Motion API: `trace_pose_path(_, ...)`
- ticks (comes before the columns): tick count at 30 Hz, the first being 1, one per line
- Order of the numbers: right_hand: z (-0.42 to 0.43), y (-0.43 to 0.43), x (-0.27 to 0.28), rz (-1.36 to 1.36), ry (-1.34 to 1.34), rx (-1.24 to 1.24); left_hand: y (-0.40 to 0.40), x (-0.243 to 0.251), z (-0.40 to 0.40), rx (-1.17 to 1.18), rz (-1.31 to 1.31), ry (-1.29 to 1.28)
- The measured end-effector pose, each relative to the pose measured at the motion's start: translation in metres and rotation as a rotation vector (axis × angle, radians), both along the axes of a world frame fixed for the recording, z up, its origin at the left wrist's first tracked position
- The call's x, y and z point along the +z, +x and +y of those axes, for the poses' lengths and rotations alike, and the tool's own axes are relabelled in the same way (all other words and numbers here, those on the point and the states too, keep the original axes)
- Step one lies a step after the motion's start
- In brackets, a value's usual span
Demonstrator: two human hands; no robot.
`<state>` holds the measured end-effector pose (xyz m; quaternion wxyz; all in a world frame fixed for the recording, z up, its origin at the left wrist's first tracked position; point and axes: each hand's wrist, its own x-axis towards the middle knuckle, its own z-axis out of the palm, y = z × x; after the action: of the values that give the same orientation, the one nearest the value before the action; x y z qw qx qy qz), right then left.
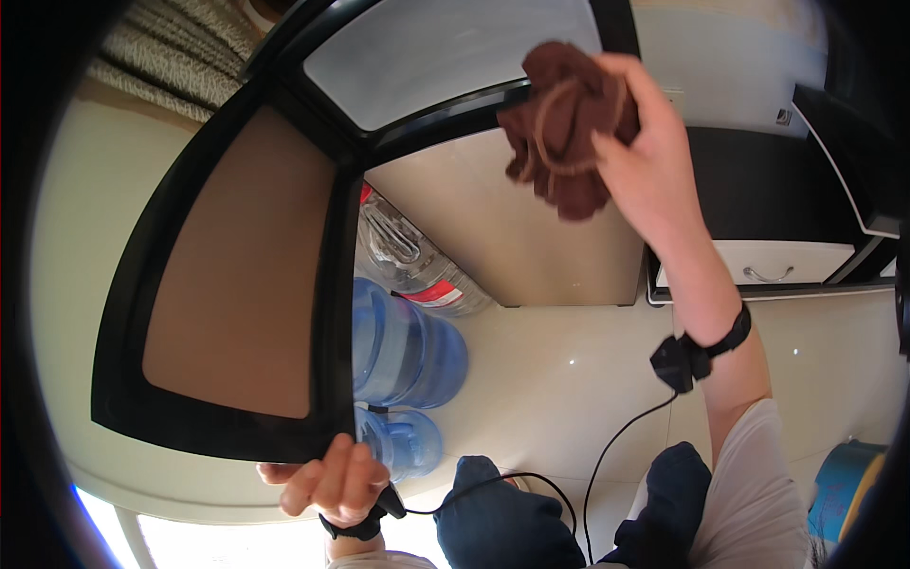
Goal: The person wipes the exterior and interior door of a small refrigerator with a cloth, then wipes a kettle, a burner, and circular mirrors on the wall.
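My right hand (647, 163) grips a crumpled dark brown cloth (569, 135) with lighter edging. The cloth is in front of a metallic beige cabinet front (490, 213), near the lower black frame of a grey panel (455, 57). A black-framed door (234, 277) with a brown inner panel stands swung out on the left. At its near lower corner, my left hand (338, 480) has its fingers around the edge. Both wrists wear black straps with a cable between them.
A clear plastic bottle (412, 249) and blue water jugs (419, 348) stand on the tiled floor, partly behind the door. At right is a black-topped cabinet (768, 185) with a white drawer (782, 259). A blue and yellow container (846, 491) sits lower right. A curtain (178, 57) hangs upper left.
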<state>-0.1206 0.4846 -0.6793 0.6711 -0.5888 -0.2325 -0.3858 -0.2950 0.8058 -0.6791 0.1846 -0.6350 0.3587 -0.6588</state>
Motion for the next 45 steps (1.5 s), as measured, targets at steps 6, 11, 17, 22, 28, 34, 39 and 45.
trace_pose_path(6,0.029,0.059,0.065,-0.092,-0.772,-0.75,-0.014,-0.014,0.056,0.286,0.189,-0.309)
trace_pose_path(11,0.047,0.11,0.064,0.25,-1.032,-0.834,0.0,-0.012,0.078,0.264,0.256,-0.394)
trace_pose_path(17,0.126,0.137,0.074,0.079,-1.142,-0.269,0.022,-0.019,0.085,0.327,0.144,-0.457)
trace_pose_path(22,0.141,0.134,0.062,0.004,-1.087,-0.203,0.022,-0.023,0.097,0.255,0.155,-0.464)
trace_pose_path(28,0.078,0.142,0.085,0.4,-0.671,-0.44,0.01,-0.021,0.11,0.242,0.2,-0.453)
trace_pose_path(34,0.084,0.188,0.103,0.408,0.052,-0.396,0.013,-0.025,0.106,0.254,0.224,-0.457)
trace_pose_path(39,0.153,0.2,0.086,0.13,-0.519,-0.158,0.023,-0.023,0.091,0.168,0.227,-0.53)
trace_pose_path(45,0.222,0.124,0.049,-0.045,-0.241,0.001,0.007,-0.026,0.097,0.09,0.304,-0.49)
